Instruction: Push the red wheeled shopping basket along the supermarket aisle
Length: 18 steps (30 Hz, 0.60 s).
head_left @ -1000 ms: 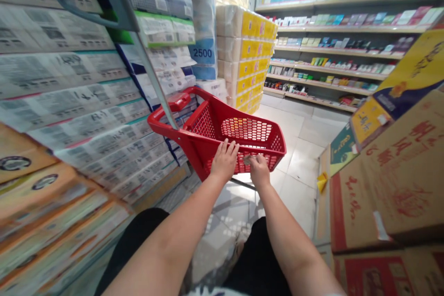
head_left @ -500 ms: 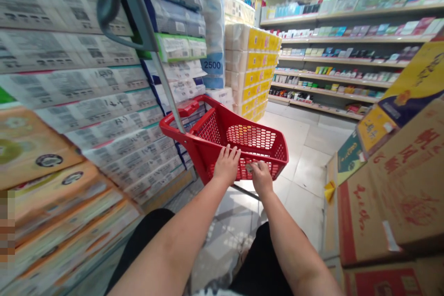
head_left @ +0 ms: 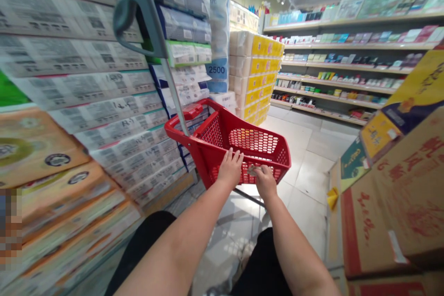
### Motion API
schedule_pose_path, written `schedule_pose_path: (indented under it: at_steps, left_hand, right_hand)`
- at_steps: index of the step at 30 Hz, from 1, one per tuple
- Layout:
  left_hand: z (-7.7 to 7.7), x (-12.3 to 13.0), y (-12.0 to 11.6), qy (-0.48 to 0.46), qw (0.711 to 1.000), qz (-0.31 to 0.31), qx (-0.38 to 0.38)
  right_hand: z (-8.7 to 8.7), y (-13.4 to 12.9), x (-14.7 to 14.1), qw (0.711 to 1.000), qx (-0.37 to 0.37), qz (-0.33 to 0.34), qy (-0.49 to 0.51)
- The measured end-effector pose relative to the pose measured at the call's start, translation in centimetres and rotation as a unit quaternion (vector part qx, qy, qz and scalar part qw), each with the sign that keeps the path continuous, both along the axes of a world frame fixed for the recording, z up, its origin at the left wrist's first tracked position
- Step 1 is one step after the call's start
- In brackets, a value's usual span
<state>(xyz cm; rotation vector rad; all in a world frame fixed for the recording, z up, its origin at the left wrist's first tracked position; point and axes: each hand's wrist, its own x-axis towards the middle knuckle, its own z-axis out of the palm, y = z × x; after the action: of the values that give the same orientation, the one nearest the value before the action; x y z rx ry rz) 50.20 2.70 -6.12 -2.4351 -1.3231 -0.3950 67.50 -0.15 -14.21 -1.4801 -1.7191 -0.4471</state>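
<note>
A red wheeled shopping basket (head_left: 243,145) with honeycomb-holed walls stands in front of my knees. Its long metal pole rises on the left to a grey loop handle (head_left: 160,32). My left hand (head_left: 230,167) lies on the near side wall, its fingers stretched out over the rim and nothing in its grasp. Farther right along the same wall, my right hand (head_left: 266,182) is closed in a pinch on a small crumpled greyish-brown cloth (head_left: 253,169), held against the holes just below the rim. Inside the basket I see no goods.
Tall stacks of wrapped paper packs (head_left: 118,101) rise close on the left, with orange packs (head_left: 41,148) nearer me. Yellow-and-white packs (head_left: 256,74) stand behind the basket. Printed cardboard boxes (head_left: 391,203) line the right. Stocked shelves (head_left: 333,67) run along the back over a tiled floor (head_left: 308,171).
The view has shifted slightly, so everything sits a bit lower and to the right. My left hand stays on the rim; more of the cloth shows at my right fingertips.
</note>
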Motion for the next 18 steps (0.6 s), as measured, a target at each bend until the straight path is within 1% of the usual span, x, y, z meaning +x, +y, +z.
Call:
schedule_pose_path:
  at_steps: [2, 4, 7, 9, 13, 15, 18]
  left_hand:
    - [-0.2, 0.0, 0.1, -0.002, 1.000, -0.002, 0.004]
    - [-0.3, -0.1, 0.2, -0.005, 1.000, -0.006, 0.010]
    - [-0.2, -0.1, 0.1, -0.007, 1.000, -0.007, 0.007]
    - [-0.1, -0.1, 0.0, -0.005, 1.000, -0.006, 0.000]
    - [-0.1, 0.0, 0.0, -0.006, 1.000, -0.008, -0.003]
    - [-0.2, 0.0, 0.0, -0.010, 1.000, -0.008, 0.002]
    - [-0.4, 0.2, 0.1, -0.015, 1.000, -0.005, 0.009]
  right_hand:
    - [0.2, 0.1, 0.5, 0.998, 0.055, -0.002, 0.025]
    - [0.3, 0.3, 0.9, 0.996, 0.082, -0.006, 0.038]
    - [0.2, 0.5, 1.1, 0.998, 0.054, -0.003, 0.038]
    - [0.4, 0.5, 0.9, 0.998, 0.050, -0.007, 0.048]
    - [0.9, 0.4, 0.2, 0.992, 0.098, -0.003, 0.080]
    - [1.2, 0.6, 0.1, 0.988, 0.117, -0.013, 0.097]
    - [1.2, 1.1, 0.2, 0.990, 0.111, -0.024, 0.087]
